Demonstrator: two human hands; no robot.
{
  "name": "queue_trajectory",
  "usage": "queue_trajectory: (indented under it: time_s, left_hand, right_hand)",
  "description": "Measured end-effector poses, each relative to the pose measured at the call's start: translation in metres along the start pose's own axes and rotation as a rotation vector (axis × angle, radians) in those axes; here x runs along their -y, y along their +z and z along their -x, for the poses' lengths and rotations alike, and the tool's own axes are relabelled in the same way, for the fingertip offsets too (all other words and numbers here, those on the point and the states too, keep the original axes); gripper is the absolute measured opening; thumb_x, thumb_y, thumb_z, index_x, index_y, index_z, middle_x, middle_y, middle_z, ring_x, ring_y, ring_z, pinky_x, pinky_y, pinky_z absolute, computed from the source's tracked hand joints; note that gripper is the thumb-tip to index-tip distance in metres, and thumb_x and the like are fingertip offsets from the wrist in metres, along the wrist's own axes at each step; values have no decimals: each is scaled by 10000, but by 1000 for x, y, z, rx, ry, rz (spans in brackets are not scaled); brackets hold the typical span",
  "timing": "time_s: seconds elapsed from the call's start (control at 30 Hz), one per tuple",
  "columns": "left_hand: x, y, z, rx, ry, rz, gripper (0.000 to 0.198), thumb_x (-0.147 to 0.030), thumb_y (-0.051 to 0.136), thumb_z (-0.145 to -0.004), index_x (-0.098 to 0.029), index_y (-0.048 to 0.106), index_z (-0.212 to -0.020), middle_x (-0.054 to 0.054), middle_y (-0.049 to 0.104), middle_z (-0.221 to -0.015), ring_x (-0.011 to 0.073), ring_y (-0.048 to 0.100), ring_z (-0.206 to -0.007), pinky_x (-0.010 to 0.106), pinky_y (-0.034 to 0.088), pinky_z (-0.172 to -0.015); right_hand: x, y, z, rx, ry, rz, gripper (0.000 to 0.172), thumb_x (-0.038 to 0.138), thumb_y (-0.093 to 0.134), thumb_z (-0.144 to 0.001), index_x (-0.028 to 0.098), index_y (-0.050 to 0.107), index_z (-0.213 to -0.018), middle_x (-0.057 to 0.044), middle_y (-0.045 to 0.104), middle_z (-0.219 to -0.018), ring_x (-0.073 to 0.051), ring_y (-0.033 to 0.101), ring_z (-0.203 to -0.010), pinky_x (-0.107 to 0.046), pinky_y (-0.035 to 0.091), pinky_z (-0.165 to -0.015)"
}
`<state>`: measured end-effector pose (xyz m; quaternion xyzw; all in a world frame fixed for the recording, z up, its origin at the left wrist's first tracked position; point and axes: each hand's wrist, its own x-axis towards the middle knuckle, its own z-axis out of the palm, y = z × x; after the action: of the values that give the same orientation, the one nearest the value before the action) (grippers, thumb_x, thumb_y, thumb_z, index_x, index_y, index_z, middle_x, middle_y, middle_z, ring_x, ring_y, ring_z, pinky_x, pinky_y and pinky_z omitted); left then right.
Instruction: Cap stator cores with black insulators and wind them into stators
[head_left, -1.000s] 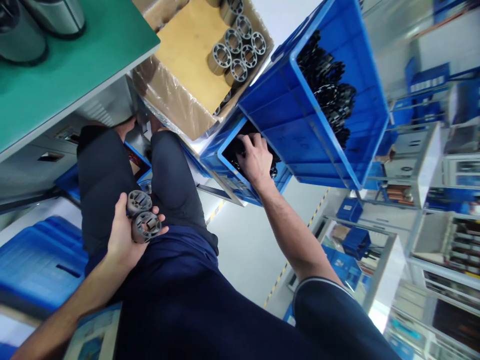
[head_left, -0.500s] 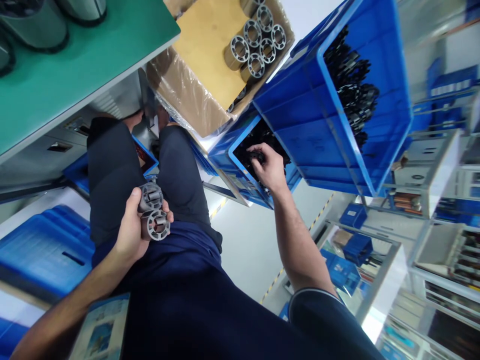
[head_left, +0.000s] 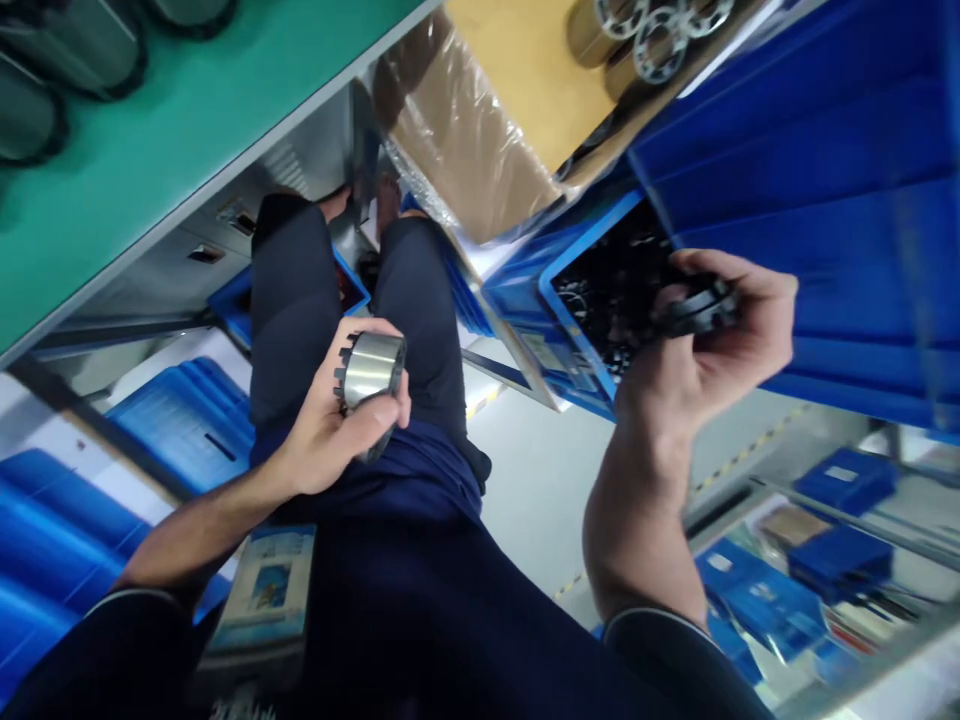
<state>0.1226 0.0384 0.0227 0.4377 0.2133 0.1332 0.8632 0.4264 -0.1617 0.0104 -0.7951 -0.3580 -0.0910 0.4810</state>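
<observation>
Gripping at least one metal cylinder (head_left: 373, 362) in the left hand (head_left: 322, 435), left of centre, pinching a black part (head_left: 701, 308) — maybe several, blurred — in the right hand (head_left: 739, 365), right of centre near the blue bin (head_left: 517, 283) — apparently mid-picking, next calling for a steady pinch.

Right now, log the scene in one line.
left hand: gripping metal ring | right hand: gripping black part near blue bin | blue bin: black pieces inside | carton: hollow cylinders inside

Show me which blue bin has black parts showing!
The small bin beside the cardboard box; the big bin behind the right hand shows only its outside.
</observation>
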Motion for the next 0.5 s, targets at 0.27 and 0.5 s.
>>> queue_trajectory:
  time_s: [0.27,0.5]
  left_hand:
    - [-11,-2,-3,-33,369,-368,602,-623,914,-1083,-283,643,-1500,55,728,-1174,222,748,-931,426,639,-865]
    - [-21,-8,11,-211,390,-422,558,-656,828,-1123,-316,657,-1531,46,718,-1216,222,719,-979,437,632,-914]
  right_hand:
    - [134,81,35,442,4,-669,507,139,877,-1014,421,868,-1435,11,936,-1228,-264,913,-1031,-425,818,-878]
    - [136,90,36,642,39,-769,650,429,1023,-1029,359,849,-1652,-94,868,-1531,-221,883,-903,-349,791,-760]
